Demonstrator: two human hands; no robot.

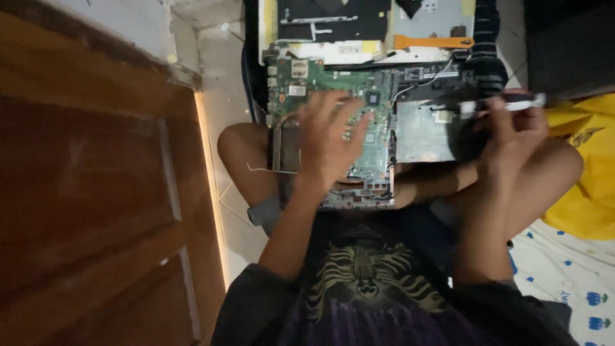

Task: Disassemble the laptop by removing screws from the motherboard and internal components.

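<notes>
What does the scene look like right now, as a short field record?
left hand: spread flat on the green circuit board
right hand: grips a thin white tool, blurred
board: in an opened laptop base resting on the person's lap
orange pry tool: lies on the panel beyond
yellow cloth: at right
wooden door: at left

Dark short-sleeved T-shirt [378, 301] with pale skeletal rib-like print
</notes>
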